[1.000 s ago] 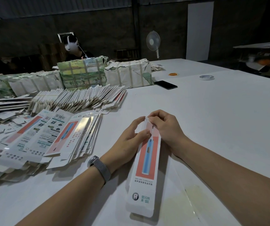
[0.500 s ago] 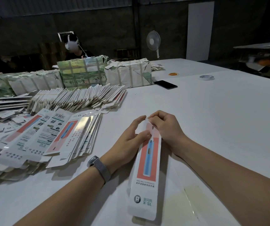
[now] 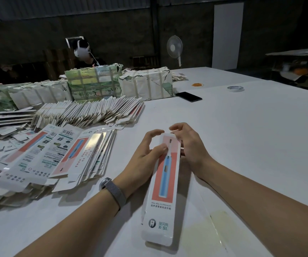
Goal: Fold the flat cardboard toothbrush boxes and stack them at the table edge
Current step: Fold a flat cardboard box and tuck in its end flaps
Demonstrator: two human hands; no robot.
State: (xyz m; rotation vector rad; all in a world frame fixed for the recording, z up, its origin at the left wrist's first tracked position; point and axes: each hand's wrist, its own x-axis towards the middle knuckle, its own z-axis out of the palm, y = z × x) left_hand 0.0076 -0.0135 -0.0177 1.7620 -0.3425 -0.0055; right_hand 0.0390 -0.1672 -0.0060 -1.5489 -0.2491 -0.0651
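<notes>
White bench (image 3: 242, 138) carries one toothbrush box (image 3: 165, 184), long axis running away from the person, its far end pinched by left hand (image 3: 147, 156) thumb and curled right hand (image 3: 190, 145) fingers, flat blanks (image 3: 56, 154) lying leftward.

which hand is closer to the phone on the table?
Right. The right hand is at the box's right edge, on the phone's side; the left hand is further left.
</notes>
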